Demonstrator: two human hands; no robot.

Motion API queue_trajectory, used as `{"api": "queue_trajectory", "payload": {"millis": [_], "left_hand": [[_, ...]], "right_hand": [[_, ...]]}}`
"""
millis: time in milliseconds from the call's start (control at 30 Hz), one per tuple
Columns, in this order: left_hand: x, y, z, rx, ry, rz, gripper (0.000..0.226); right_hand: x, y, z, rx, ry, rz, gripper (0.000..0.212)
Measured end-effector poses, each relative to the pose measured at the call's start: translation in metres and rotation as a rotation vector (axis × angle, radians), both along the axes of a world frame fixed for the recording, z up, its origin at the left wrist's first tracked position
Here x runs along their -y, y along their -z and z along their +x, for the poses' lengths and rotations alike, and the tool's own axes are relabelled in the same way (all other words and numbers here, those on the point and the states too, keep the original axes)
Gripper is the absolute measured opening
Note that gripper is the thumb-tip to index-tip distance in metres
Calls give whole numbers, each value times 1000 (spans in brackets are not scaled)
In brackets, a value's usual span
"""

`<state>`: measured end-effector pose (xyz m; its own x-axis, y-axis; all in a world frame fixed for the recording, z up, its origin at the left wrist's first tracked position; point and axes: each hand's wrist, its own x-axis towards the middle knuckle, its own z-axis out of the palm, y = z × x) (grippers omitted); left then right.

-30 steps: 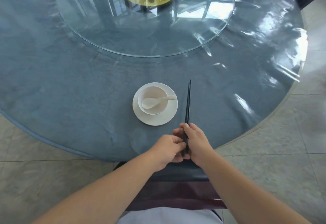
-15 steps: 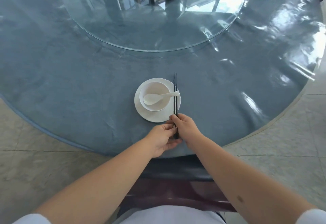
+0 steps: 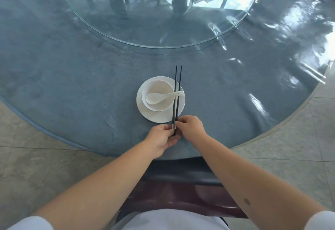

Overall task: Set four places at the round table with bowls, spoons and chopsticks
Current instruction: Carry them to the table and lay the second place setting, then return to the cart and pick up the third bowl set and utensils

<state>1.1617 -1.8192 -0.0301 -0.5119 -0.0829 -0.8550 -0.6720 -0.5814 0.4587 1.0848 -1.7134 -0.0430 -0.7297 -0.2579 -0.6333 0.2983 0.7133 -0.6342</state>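
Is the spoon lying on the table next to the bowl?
No, the spoon sits inside the bowl, its handle resting over the rim toward the chopsticks.

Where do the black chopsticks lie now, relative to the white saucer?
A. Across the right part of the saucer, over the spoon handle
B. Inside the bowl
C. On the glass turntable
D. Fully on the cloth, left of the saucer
A: the chopsticks cross the right part of the saucer and pass over the spoon handle, while both hands pinch their near ends.
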Motion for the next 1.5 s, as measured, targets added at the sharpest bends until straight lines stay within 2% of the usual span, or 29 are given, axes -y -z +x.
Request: {"api": "queue_trajectory", "payload": {"millis": [233, 567, 833, 967, 1033, 1100, 1233, 1333, 1433, 1500], "left_hand": [[0, 6, 1, 46, 34, -164, 11], [1, 12, 1, -18, 60, -198, 2], [1, 12, 3, -14, 1, -131, 12], [2, 12, 5, 3, 53, -159, 10], [3, 11, 7, 14, 82, -184, 5], [5, 8, 10, 36, 124, -229, 10], [13, -5, 28, 111, 312, -473, 23], [15, -15, 47, 40, 713, -849, 27], [0, -28, 49, -192, 1006, -1151, 41], [-24, -34, 33, -418, 1136, -1289, 56]], "right_hand": [[2, -1, -3, 22, -58, 39, 15], [4, -2, -11, 38, -76, 38, 14], [4, -5, -9, 44, -69, 52, 14], [3, -4, -8, 67, -76, 52, 16], [2, -4, -7, 60, -72, 42, 14], [0, -5, -6, 68, -58, 22, 9], [-10, -10, -3, 66, -34, 45, 21], [-34, -19, 4, 37, -31, 82, 28], [-73, -33, 15, -31, -83, 180, 50], [-110, -44, 23, -157, -288, 376, 67]]}}
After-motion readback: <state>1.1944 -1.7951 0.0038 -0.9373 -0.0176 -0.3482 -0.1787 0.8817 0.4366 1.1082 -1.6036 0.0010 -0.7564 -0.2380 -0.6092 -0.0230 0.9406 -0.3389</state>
